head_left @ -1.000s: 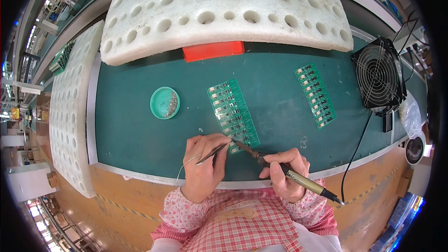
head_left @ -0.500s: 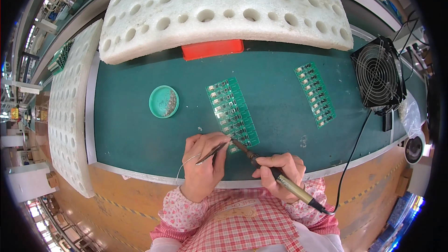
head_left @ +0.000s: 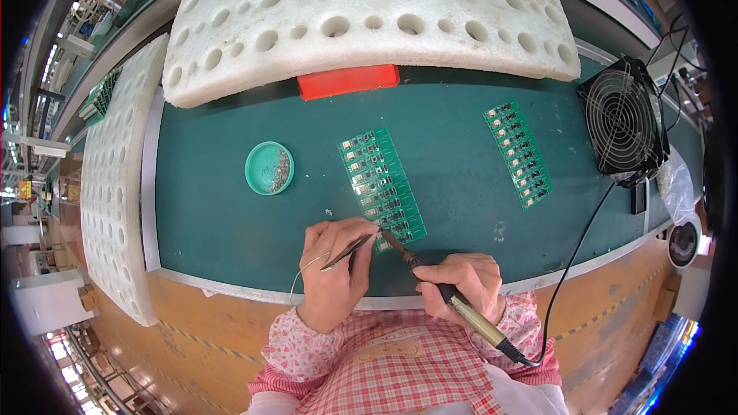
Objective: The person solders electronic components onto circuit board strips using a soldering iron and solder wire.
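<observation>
My right hand (head_left: 467, 283) is closed around a soldering iron (head_left: 478, 323) with a gold and black handle. Its tip meets the near end of a green circuit board panel (head_left: 382, 184), which carries rows of small white and black parts. At that same end, my left hand (head_left: 332, 273) is closed on dark tweezers (head_left: 347, 252), fingertips beside the iron's tip. A thin silvery wire (head_left: 298, 280), like solder wire, loops out from the left hand. The exact contact point is too small to make out.
A second board panel (head_left: 518, 155) lies to the right, near a black fan (head_left: 621, 117). A green round dish (head_left: 249, 177) with small metallic bits stands left. White foam with holes (head_left: 369, 50) spans the back above a red tray (head_left: 350, 82); more foam (head_left: 115, 184) stands left.
The soldering iron's rear end has swung slightly left and down, its cable shifting along. My right hand has changed its hold a little. The left hand has stayed nearly still.
</observation>
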Action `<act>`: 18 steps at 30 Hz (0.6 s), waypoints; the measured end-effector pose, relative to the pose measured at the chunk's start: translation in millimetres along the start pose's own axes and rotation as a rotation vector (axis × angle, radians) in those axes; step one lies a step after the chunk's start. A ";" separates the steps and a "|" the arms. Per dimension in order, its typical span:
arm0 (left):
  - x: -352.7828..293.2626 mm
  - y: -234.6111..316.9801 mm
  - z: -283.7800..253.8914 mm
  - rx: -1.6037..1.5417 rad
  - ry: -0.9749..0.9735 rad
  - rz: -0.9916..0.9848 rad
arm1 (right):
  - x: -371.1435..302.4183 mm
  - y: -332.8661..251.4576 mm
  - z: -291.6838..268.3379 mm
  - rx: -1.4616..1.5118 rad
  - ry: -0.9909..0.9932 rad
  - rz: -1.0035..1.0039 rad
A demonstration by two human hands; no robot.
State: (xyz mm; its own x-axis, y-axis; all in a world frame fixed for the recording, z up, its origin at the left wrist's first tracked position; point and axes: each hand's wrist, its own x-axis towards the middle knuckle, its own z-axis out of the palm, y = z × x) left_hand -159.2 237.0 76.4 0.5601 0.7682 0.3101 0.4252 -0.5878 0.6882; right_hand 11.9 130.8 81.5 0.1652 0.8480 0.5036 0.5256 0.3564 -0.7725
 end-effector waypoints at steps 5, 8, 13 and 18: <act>0.0 -0.3 0.5 0.002 0.005 0.007 | -6.6 3.1 -4.3 0.008 0.103 0.008; 0.0 -1.6 0.3 0.003 0.008 0.015 | -6.4 5.2 -6.5 -0.030 0.085 -0.018; 2.0 0.6 0.3 0.022 0.004 0.031 | -11.0 7.1 -0.4 -0.054 0.186 0.024; -1.5 -1.3 -4.0 -0.011 -0.002 -0.032 | 6.1 0.5 4.1 -0.367 0.023 0.050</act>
State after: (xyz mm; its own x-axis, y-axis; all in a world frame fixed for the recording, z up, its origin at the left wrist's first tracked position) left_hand -163.5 237.6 77.7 0.5474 0.7862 0.2866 0.4350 -0.5600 0.7051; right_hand 9.7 137.7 82.6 0.2144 0.8503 0.4806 0.7799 0.1472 -0.6083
